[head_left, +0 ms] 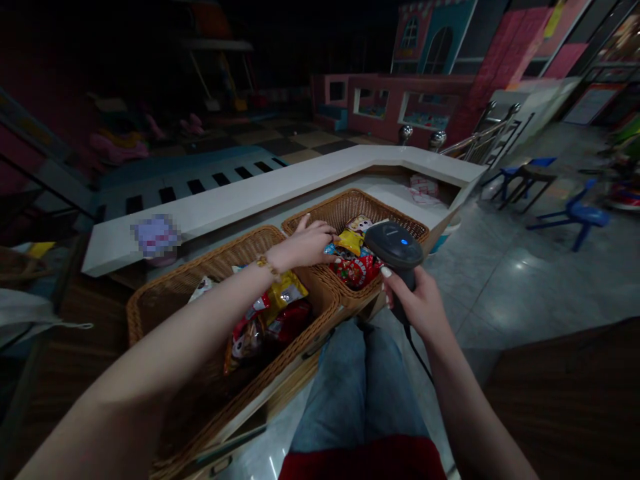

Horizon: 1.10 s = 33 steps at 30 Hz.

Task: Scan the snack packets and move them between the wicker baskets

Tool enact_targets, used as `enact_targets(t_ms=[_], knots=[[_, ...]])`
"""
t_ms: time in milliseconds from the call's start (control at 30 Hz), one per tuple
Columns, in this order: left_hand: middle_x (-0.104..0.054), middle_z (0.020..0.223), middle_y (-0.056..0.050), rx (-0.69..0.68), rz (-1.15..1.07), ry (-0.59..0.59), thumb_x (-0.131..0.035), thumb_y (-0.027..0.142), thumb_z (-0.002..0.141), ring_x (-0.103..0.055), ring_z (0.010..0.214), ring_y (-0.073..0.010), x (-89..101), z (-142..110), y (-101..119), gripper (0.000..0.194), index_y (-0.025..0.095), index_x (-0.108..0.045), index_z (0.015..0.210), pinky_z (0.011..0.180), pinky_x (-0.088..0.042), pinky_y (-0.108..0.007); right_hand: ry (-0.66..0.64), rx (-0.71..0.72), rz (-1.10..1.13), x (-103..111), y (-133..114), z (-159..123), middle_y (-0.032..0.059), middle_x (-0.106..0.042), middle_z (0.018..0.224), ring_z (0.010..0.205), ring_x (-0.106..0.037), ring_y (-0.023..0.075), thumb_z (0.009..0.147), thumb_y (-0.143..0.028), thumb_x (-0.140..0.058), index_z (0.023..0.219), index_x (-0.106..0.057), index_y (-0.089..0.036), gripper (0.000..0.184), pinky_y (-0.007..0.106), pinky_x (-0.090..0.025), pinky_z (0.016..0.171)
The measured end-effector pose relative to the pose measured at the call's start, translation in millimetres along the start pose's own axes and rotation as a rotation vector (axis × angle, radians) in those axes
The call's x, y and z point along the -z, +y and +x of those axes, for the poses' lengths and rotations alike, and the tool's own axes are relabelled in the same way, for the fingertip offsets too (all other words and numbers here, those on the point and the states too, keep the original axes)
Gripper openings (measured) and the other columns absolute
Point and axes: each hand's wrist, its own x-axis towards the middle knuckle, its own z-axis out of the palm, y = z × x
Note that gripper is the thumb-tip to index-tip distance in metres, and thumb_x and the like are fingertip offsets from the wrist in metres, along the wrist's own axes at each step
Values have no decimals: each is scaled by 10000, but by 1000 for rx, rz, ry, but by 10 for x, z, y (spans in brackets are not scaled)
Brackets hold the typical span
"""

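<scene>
Gripping a black corded barcode scanner (395,245) in the right hand (415,303), resting the open left hand (303,245) on foil snack packets (351,241) in the far wicker basket (350,203), with more packets (273,307) lying in the near wicker basket (225,257) beside the bench (300,175).

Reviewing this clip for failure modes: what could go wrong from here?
The black corded barcode scanner in the right hand could catch its thin black cable, which hangs freely. The left hand, among the shiny snack packets, might tip some out of the woven wicker basket.
</scene>
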Motion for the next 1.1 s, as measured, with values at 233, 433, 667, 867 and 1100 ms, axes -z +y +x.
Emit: enact_targets(t_ms=[233, 433, 667, 867, 1100], knots=[[-786, 947, -31, 123, 89, -401, -749, 361, 803, -681, 1110, -282, -137, 603, 267, 160, 221, -786, 872, 1051, -366, -488, -7, -1, -5, 30, 20, 26, -52, -576, 539, 431, -540, 124, 871, -602, -697, 812, -578, -221, 403, 246, -460, 452], [-780, 898, -22, 129, 65, -383, -723, 249, 820, -710, 1001, -239, 9, 522, 282, 101, 206, -779, 892, 1017, -411, -472, -10, 10, 3, 31, 20, 22, -46, -591, 561, 441, -542, 126, 872, -586, -699, 828, -589, -219, 386, 248, -460, 452], [-747, 1050, -84, 107, 62, 240, -625, 195, 862, -668, 1073, -289, 386, -37, 36, 139, 203, -723, 961, 1141, -303, -587, -25, 10, 8, -21, -50, -26, -52, -581, 518, 428, -541, 129, 864, -577, -703, 813, -580, -221, 381, 247, -443, 449], [-754, 1131, -81, 62, 132, 386, -547, 149, 900, -688, 1108, -277, 286, -743, 72, 224, 217, -666, 1077, 1232, -216, -618, -77, 13, -5, -96, -31, -85, -53, -585, 523, 437, -555, 133, 869, -569, -696, 811, -575, -221, 373, 251, -451, 467], [-548, 1516, -178, 22, -30, 321, -668, 356, 939, -521, 1401, -318, 46, -989, 14, 343, 194, -580, 1229, 1246, -173, -638, -108, 32, -31, -185, -61, -152, -48, -603, 535, 439, -569, 139, 866, -568, -696, 843, -598, -213, 368, 253, -460, 471]])
